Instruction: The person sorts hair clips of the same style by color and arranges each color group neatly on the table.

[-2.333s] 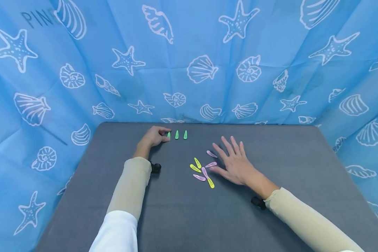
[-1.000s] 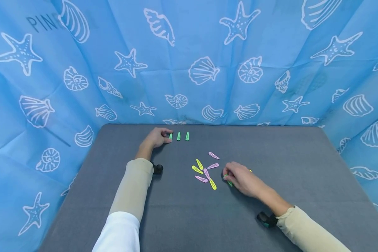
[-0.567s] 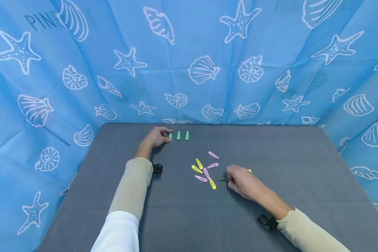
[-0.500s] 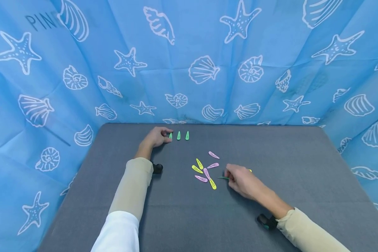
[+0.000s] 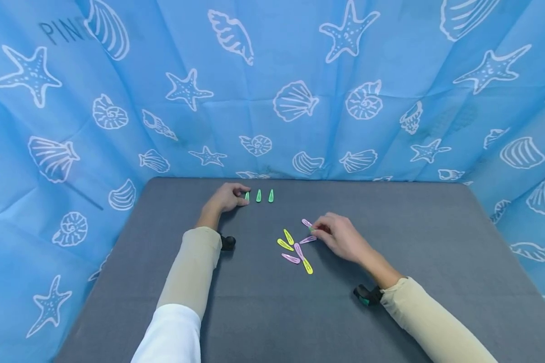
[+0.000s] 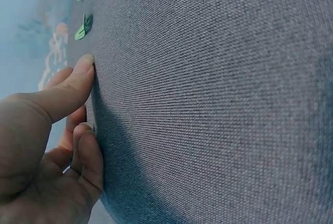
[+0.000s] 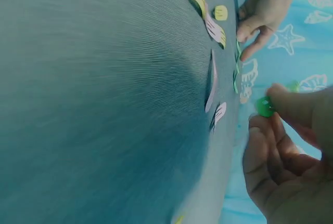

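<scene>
My left hand (image 5: 227,197) rests at the back of the grey table, its thumb and fingers about the leftmost green snap hair clip (image 5: 247,197). In the left wrist view that clip is hidden behind the left hand (image 6: 57,130). Two more green clips, a middle one (image 5: 259,196) and a right one (image 5: 271,196), stand in line beside it. Over the loose clips, my right hand (image 5: 340,236) pinches another green hair clip (image 7: 265,106) between thumb and fingertips, raised off the cloth. Below it lie a pink clip (image 5: 306,222) and a second pink clip (image 5: 308,239), both partly covered.
Left of the right hand, yellow clips (image 5: 285,245) and pink clips (image 5: 291,258) lie loosely together, some overlapping. A bit of yellow (image 7: 179,219) shows low in the right wrist view. A blue shell-print curtain (image 5: 272,131) hangs behind the table's back edge (image 5: 368,181).
My right hand came down open, took a green hair clip from right of the pile, turned it in its fingers, then moved left and away from me with it. The left hand stayed put.
</scene>
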Motion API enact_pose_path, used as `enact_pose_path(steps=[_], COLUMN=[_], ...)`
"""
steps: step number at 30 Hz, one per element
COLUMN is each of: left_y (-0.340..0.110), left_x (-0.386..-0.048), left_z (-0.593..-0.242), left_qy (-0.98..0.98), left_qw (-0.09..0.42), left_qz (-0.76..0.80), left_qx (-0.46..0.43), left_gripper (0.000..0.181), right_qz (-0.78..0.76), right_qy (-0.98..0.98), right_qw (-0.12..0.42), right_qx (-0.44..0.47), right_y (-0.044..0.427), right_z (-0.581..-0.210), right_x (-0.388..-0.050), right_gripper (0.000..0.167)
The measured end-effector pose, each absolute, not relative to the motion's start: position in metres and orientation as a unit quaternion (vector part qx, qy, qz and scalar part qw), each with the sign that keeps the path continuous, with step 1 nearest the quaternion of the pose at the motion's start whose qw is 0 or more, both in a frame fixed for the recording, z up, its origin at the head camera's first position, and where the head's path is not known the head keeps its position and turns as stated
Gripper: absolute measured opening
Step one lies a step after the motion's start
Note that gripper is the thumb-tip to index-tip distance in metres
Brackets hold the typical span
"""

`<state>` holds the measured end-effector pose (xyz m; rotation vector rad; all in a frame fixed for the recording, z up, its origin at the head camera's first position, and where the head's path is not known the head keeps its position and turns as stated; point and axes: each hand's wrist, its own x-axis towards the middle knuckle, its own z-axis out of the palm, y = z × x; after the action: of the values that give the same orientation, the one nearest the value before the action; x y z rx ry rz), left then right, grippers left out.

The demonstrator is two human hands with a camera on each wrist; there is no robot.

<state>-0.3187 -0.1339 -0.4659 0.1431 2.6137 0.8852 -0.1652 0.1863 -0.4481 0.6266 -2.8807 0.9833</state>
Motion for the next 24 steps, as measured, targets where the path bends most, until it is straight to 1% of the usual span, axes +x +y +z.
enact_pose_path(steps=[3, 6, 7, 11, 16, 21, 24], left_y=[-0.134, -0.134, -0.134, -0.134, -0.133, -0.133, -0.134], left_x=[-0.32, -0.319, -0.319, -0.319, -0.319, -0.32, -0.321], left_z=[-0.467, -0.467, -0.467, -0.465, -0.465, -0.466, -0.466], left_qy=[0.931, 0.931, 0.93, 0.929, 0.929, 0.924, 0.922], left_qw=[0.186, 0.188, 0.189, 0.189, 0.188, 0.19, 0.19], left_qz=[0.311, 0.31, 0.31, 0.314, 0.315, 0.328, 0.336], left_qx=[0.053, 0.05, 0.048, 0.046, 0.05, 0.044, 0.037], left_gripper=[0.047, 0.047, 0.047, 0.047, 0.047, 0.046, 0.045], right_qz=[0.352, 0.375, 0.375, 0.373, 0.377, 0.366, 0.359], right_qy=[-0.92, -0.915, -0.915, -0.918, -0.921, -0.929, -0.933], right_qw=[0.016, -0.004, -0.01, -0.034, -0.024, -0.016, -0.015], right_qx=[0.171, 0.152, 0.15, 0.131, 0.093, 0.057, 0.036], right_y=[0.177, 0.166, 0.163, 0.148, 0.134, 0.127, 0.125], right_z=[-0.447, -0.447, -0.447, -0.449, -0.457, -0.466, -0.469], right_x=[-0.181, -0.196, -0.202, -0.225, -0.253, -0.274, -0.283], right_gripper=[0.017, 0.024, 0.024, 0.017, 0.01, 0.008, 0.011])
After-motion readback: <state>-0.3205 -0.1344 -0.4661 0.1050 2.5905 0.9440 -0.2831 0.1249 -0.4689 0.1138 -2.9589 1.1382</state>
